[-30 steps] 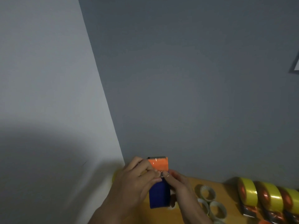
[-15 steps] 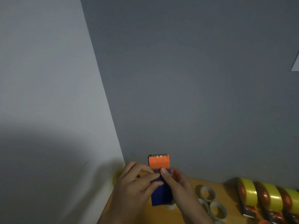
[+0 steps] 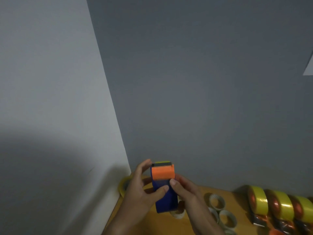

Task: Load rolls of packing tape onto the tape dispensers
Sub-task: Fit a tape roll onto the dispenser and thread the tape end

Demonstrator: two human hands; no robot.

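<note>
One blue-and-orange tape dispenser (image 3: 165,189) up in two hands, and three loaded dispensers (image 3: 277,205) lined up along the right. At least three empty white cores (image 3: 216,201) on the wooden table (image 3: 240,216) (more may be cut off below), plus one loose yellowish tape roll (image 3: 124,184) by the wall.

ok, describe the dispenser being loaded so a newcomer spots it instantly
Start at the wooden table along the bottom edge, below the grey wall. Near its left end, the left hand and right hand hold the dispenser up. It alone is blue with an orange front; the dispensers at right sit loaded with yellow tape.
</note>
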